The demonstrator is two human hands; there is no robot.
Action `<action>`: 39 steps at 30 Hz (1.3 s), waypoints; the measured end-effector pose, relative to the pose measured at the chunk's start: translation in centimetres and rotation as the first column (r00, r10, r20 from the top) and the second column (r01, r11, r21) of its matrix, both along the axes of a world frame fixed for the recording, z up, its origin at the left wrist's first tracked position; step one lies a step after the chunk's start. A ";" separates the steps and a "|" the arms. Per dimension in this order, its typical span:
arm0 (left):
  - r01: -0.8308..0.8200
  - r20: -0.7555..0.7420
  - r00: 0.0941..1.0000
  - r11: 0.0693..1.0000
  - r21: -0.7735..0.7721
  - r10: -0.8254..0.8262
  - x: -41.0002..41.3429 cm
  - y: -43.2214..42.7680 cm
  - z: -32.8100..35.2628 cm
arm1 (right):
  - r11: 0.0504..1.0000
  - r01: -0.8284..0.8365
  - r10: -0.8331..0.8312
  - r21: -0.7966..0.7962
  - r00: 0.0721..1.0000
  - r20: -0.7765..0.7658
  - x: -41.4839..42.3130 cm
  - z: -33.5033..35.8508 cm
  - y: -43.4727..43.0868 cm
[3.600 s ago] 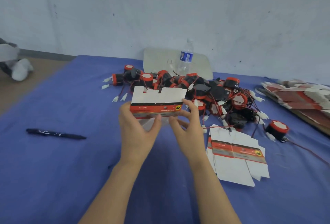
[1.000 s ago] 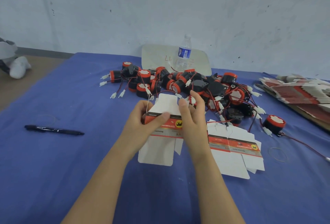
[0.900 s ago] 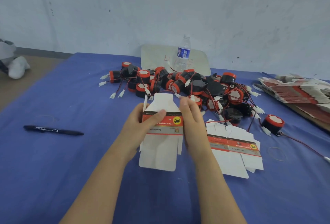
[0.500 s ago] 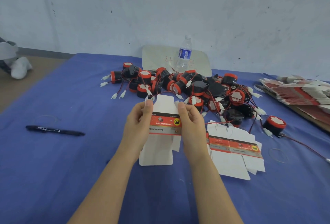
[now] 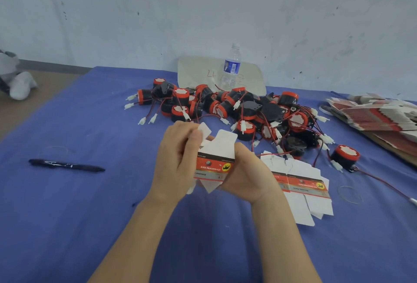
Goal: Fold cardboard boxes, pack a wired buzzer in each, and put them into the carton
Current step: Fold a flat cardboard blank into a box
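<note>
Half a second back the box [image 5: 214, 165] was a flat blank held upright, its long white lower panel hanging free; now that panel is gone from below and only a short white point shows under the printed band, so the bottom looks to be folding in and the blank opening into a sleeve. Both hands have closed in on it. The left hand [image 5: 178, 160] curls round the left side, thumb and a fingertip pinching a small top flap. The right hand [image 5: 246, 176] wraps the right side and cups underneath. The box is held above the middle of the surface [image 5: 90, 215], clear of it, top flaps standing open.

I judge the fold about half made: bottom to lock, then a buzzer goes in. The buzzers [image 5: 237, 111] lie heaped toward the far edge, wires tangled. Flat blanks [image 5: 300, 183] lie just beside the right hand. No carton can be made out
</note>
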State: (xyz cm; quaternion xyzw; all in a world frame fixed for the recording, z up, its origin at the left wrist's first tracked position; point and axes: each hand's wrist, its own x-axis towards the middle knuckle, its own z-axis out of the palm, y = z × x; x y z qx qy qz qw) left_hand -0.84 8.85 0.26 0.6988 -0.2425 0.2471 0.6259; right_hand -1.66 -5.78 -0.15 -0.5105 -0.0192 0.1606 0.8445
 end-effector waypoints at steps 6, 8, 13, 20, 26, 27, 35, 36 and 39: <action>0.209 -0.306 0.939 0.968 0.140 -0.159 1.2 0.9 -0.7 | 0.944 0.330 -0.318 -0.022 0.925 0.208 0.2 -0.3 -0.3; 0.420 -0.546 0.738 0.903 -0.088 -0.396 1.7 1.6 -1.2 | 0.908 0.410 -0.366 -0.081 0.873 0.322 0.3 -0.2 -0.4; 0.372 -0.574 0.702 0.905 -0.208 -0.421 2.2 2.0 -1.8 | 0.839 0.455 -0.293 -0.297 0.839 0.459 0.2 -0.5 0.6; 0.168 -0.490 0.860 0.986 0.018 -0.138 1.8 1.6 -1.6 | 0.675 0.412 -0.185 -0.612 0.898 0.400 0.1 -1.0 0.5; 0.115 -0.475 0.873 0.993 -0.019 -0.110 1.7 1.1 -1.5 | 0.717 0.438 -0.266 -0.542 0.891 0.368 0.3 -1.0 1.1; 0.116 -0.471 0.874 0.993 -0.029 -0.116 1.7 0.9 -1.6 | 0.744 0.434 -0.279 -0.508 0.893 0.354 0.3 -1.0 1.2; 0.128 -0.435 0.889 0.989 -0.072 -0.147 1.6 0.3 -1.8 | 0.858 0.476 -0.412 -0.192 0.862 0.296 0.2 -0.7 1.6; 0.109 -0.432 0.891 0.990 -0.093 -0.139 1.6 0.2 -1.8 | 0.862 0.481 -0.423 -0.156 0.855 0.300 0.2 -0.7 1.7; 0.042 -0.442 0.890 0.985 -0.167 -0.113 1.8 0.3 -1.9 | 0.909 0.415 -0.393 -0.039 0.884 0.254 0.5 -0.6 2.2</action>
